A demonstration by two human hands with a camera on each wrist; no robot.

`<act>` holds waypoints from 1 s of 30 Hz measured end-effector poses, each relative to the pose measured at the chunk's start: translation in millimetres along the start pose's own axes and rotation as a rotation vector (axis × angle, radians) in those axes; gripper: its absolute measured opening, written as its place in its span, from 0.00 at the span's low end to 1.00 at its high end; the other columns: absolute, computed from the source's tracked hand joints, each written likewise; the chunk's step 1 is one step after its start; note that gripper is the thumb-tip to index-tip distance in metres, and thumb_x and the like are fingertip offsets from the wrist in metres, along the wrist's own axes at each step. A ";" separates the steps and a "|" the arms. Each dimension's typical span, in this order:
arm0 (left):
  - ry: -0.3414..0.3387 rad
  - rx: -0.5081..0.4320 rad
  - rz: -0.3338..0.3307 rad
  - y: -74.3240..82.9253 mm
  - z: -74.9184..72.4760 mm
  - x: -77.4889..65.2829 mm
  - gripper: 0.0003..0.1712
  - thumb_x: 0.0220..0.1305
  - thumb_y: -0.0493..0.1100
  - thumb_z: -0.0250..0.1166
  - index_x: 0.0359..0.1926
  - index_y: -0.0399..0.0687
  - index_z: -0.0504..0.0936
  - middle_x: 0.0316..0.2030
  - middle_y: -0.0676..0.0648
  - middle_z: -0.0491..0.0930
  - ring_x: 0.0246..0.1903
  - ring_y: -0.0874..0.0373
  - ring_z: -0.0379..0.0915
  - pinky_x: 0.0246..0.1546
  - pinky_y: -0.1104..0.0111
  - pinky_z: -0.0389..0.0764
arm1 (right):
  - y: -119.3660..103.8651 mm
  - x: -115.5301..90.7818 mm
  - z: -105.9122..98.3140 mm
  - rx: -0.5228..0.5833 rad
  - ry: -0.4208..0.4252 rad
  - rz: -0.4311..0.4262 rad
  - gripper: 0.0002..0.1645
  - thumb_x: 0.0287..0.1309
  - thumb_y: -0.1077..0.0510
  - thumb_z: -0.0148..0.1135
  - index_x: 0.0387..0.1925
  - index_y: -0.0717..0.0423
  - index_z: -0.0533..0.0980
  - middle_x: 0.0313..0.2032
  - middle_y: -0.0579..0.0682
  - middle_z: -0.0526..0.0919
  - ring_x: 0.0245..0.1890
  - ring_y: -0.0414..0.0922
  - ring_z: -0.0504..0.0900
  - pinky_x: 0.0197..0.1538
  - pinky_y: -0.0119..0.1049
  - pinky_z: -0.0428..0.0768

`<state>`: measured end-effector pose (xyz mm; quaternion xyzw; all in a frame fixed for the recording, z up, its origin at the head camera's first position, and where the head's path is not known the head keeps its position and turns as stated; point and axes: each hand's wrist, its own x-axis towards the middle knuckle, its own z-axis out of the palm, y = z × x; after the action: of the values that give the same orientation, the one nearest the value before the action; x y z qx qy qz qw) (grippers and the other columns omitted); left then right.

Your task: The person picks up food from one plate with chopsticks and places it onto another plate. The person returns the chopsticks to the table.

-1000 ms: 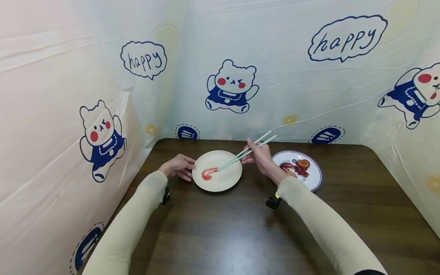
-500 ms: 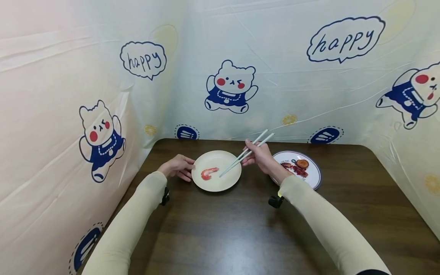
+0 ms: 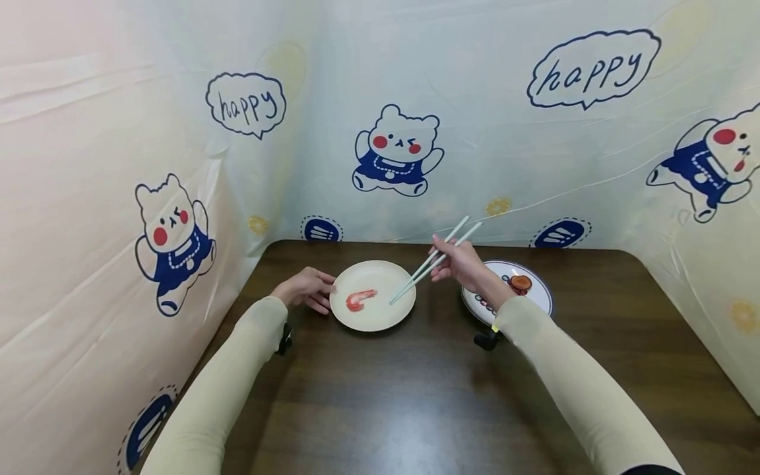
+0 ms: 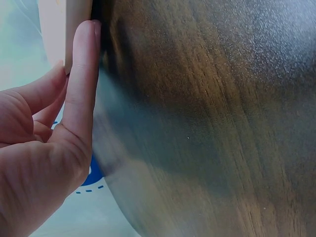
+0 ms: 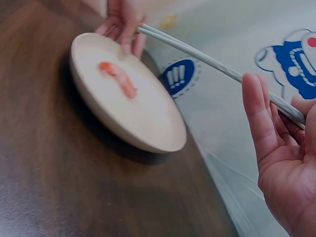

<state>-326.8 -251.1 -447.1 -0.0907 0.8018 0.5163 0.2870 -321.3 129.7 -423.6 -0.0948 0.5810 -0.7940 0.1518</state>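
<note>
A cream plate (image 3: 374, 320) sits on the table, holding one pink-orange shrimp (image 3: 359, 300) on its left half. My left hand (image 3: 305, 289) holds the plate's left rim, the thumb at the edge; the left wrist view shows the index finger along the plate's side (image 4: 78, 12). With my right hand (image 3: 460, 264) I grip a pair of pale green chopsticks (image 3: 423, 272). Their tips point down over the plate's right half, apart from the shrimp. The right wrist view has the shrimp (image 5: 118, 79) and the slanting chopsticks (image 5: 197, 55) together, nothing between the tips.
Partly under my right forearm in the head view stands a blue-rimmed white plate (image 3: 543, 300) with a round orange-brown piece (image 3: 520, 284) on it. The dark wooden table (image 3: 368, 396) is enclosed at the back and sides by a printed curtain (image 3: 475, 79).
The chopstick tips have drawn away from the shrimp toward the right, and my right hand has shifted right, covering more of the blue-rimmed plate. My left hand and the shrimp stay put.
</note>
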 end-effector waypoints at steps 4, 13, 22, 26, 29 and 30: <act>0.000 -0.001 0.002 -2.5 1.1 -0.9 0.28 0.77 0.34 0.63 0.74 0.33 0.71 0.44 0.37 0.86 0.30 0.50 0.87 0.37 0.56 0.92 | -5.5 0.0 -6.6 0.024 -0.041 0.010 0.23 0.83 0.52 0.52 0.35 0.67 0.78 0.21 0.56 0.83 0.17 0.45 0.85 0.25 0.37 0.89; -0.004 0.009 0.004 -2.2 0.4 0.2 0.28 0.77 0.35 0.63 0.74 0.34 0.71 0.44 0.37 0.86 0.29 0.51 0.87 0.37 0.55 0.92 | -15.7 -4.2 -18.9 0.028 -0.048 0.056 0.24 0.83 0.51 0.51 0.41 0.72 0.74 0.23 0.56 0.82 0.16 0.45 0.84 0.24 0.37 0.89; 0.003 0.006 0.004 -0.8 -1.3 1.6 0.28 0.77 0.35 0.64 0.74 0.35 0.72 0.44 0.36 0.86 0.30 0.50 0.87 0.37 0.56 0.92 | -21.8 -6.8 -26.1 0.019 -0.055 0.036 0.25 0.83 0.49 0.52 0.34 0.64 0.79 0.21 0.55 0.83 0.17 0.44 0.85 0.24 0.36 0.89; 0.002 0.009 0.000 -1.5 -0.9 1.6 0.28 0.77 0.35 0.64 0.74 0.35 0.72 0.44 0.37 0.86 0.30 0.50 0.87 0.37 0.56 0.92 | -21.1 -8.5 -31.3 0.017 -0.044 0.046 0.25 0.83 0.49 0.51 0.34 0.62 0.80 0.22 0.55 0.83 0.17 0.45 0.85 0.25 0.37 0.89; -0.001 0.006 0.003 -0.8 -0.4 0.4 0.28 0.77 0.35 0.63 0.74 0.35 0.71 0.43 0.37 0.86 0.30 0.50 0.87 0.37 0.56 0.92 | -21.6 -10.0 -35.1 0.007 -0.044 0.050 0.24 0.83 0.49 0.52 0.34 0.62 0.80 0.22 0.56 0.83 0.17 0.45 0.85 0.25 0.37 0.89; -0.001 0.005 0.004 -0.4 -0.4 -0.2 0.29 0.77 0.35 0.63 0.74 0.34 0.71 0.43 0.37 0.86 0.30 0.50 0.87 0.37 0.56 0.92 | -21.9 -10.5 -36.6 0.005 -0.045 0.051 0.24 0.83 0.49 0.52 0.35 0.63 0.80 0.22 0.56 0.83 0.17 0.45 0.85 0.25 0.37 0.89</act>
<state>-326.6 -251.7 -447.2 -0.0881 0.8031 0.5149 0.2868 -326.4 172.1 -413.7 -0.0974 0.5777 -0.7889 0.1855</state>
